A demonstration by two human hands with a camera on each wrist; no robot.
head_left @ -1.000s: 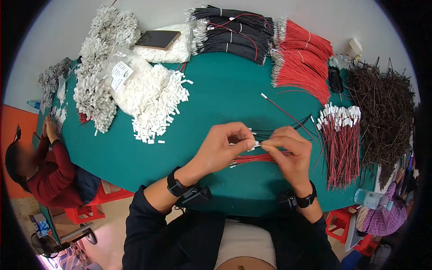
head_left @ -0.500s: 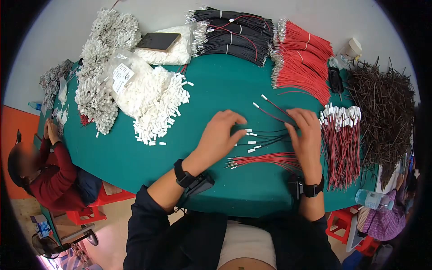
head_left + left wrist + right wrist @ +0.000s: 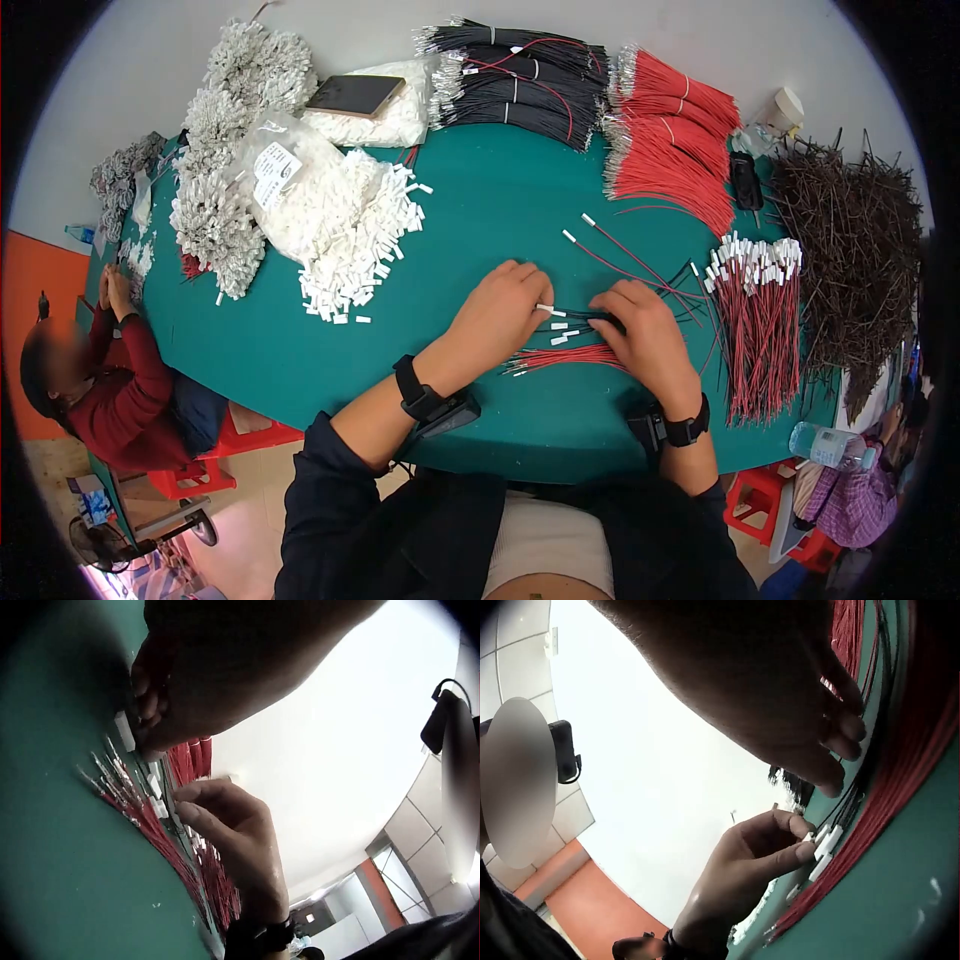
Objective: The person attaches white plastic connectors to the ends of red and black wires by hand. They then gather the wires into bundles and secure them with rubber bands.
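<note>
My left hand (image 3: 500, 312) pinches a small white connector (image 3: 545, 308) on the end of a black wire between thumb and index finger. Between the hands lie several more black wires, their white connectors (image 3: 560, 338) pointing left. Over these wires sits my right hand (image 3: 648, 335), fingers loosely bent and thumb apart from them, with nothing showing in its grasp. Just nearer to me is a bundle of red wires (image 3: 570, 357) with bare metal ends. Beyond the right hand, two red wires (image 3: 625, 245) with white connectors lie slantwise.
A pile of loose white connectors (image 3: 350, 240) spills from a plastic bag (image 3: 285, 200) at left. Black wire bundles (image 3: 530, 85) and red bundles (image 3: 670, 150) lie at the back. Finished-looking red wires (image 3: 755, 330) and a dark wire heap (image 3: 845, 250) are at right. Another person (image 3: 100, 400) sits at far left.
Both hands were together at a white connector, then parted, the right hand moving right and leaving a second red wire on the table. Now the left hand has taken a black wire's connector, and the right hand has come back left.
</note>
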